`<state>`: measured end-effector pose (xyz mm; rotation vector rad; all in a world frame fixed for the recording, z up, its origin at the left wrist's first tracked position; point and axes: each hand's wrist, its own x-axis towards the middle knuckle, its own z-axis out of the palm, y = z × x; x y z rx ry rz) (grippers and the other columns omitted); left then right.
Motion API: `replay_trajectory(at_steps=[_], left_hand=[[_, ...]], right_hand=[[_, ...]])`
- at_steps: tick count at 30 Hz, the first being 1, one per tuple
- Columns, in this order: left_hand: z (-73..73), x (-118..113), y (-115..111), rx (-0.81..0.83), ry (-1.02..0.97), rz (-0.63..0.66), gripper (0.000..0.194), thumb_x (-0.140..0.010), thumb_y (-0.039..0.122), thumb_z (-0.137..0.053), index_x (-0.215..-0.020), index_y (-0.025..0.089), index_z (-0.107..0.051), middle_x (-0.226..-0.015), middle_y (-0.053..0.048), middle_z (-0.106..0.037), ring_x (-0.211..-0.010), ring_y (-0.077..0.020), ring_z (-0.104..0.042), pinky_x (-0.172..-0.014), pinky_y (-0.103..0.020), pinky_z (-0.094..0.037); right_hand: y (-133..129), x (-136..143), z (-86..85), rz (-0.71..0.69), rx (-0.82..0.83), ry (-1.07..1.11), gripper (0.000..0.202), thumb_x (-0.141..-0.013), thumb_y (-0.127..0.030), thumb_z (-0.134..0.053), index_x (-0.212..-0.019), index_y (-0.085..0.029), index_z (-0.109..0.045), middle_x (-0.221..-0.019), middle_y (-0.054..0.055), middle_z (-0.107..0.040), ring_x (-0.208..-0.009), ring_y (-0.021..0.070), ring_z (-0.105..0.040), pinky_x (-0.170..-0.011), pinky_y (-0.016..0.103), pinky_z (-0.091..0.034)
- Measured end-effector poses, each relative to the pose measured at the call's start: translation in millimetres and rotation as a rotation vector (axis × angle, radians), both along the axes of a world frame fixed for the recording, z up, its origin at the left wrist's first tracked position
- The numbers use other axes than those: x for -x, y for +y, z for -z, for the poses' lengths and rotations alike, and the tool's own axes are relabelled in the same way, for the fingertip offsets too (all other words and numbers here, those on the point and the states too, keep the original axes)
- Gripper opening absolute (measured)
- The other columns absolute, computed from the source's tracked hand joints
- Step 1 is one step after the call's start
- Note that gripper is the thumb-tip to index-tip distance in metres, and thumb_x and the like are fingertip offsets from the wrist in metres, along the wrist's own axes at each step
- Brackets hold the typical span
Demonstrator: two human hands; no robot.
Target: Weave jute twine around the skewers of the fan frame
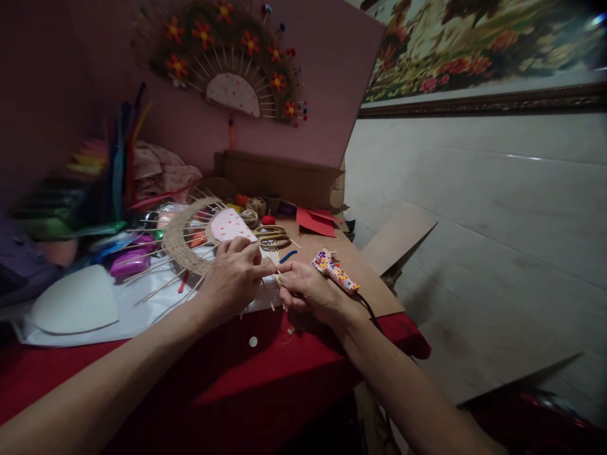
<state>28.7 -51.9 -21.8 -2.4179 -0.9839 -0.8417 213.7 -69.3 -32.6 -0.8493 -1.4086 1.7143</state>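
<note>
Twine weaving on stick fan (190, 243), in progress.
Left hand (234, 278) pinches twine; right hand (308, 291) clasps glue gun (334, 270) beside fan; next likely careful tucking.

I see a finished flower-studded fan (227, 69) on the pink board, red folded paper (315, 221), gold-handled scissors (272, 237) (half hidden) — and a white foam dome (76, 302).
</note>
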Motion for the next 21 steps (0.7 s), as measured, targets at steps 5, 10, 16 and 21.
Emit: replay_trajectory(at_steps=[5,10,16,21], left_hand=[[-0.6,-0.3,-0.4,-0.019,-0.05,-0.027,0.027,-0.08,0.014,-0.056,-0.089,0.033,-0.073,-0.083,-0.006,-0.061,-0.091,-0.0255,-0.045,-0.077,-0.042,-0.034],[-0.5,-0.6,-0.8,-0.035,-0.074,-0.034,0.025,-0.083,0.015,-0.053,-0.09,0.029,-0.072,-0.083,-0.006,-0.062,-0.091,-0.0248,-0.045,-0.077,-0.041,-0.036],[0.7,-0.6,-0.9,-0.021,-0.015,0.023,0.026,-0.079,0.015,-0.059,-0.09,0.033,-0.073,-0.084,-0.006,-0.061,-0.091,-0.0252,-0.044,-0.078,-0.042,-0.034],[-0.6,-0.4,-0.9,-0.012,-0.024,0.013,0.03,-0.08,0.013,-0.058,-0.093,0.035,-0.073,-0.083,-0.005,-0.061,-0.091,-0.025,-0.045,-0.077,-0.041,-0.034]], right_hand=[[1.9,-1.3,0.9,-0.034,0.002,0.019,0.027,-0.082,-0.034,-0.059,-0.099,-0.016,-0.048,-0.047,-0.007,-0.055,-0.03,0.0026,-0.023,-0.032,0.015,-0.013],[2.9,-1.6,0.5,-0.066,0.015,0.013,0.025,-0.083,-0.035,-0.058,-0.097,-0.017,-0.05,-0.047,-0.006,-0.055,-0.03,0.0026,-0.023,-0.032,0.015,-0.013],[0.2,-0.7,-1.0,-0.032,0.013,0.03,0.02,-0.083,-0.032,-0.057,-0.093,-0.016,-0.05,-0.05,-0.006,-0.055,-0.031,0.0024,-0.023,-0.032,0.015,-0.013],[-1.3,0.3,-2.6,-0.005,0.007,0.044,0.019,-0.082,-0.031,-0.057,-0.092,-0.016,-0.05,-0.048,-0.007,-0.055,-0.031,0.0022,-0.022,-0.032,0.014,-0.013]])
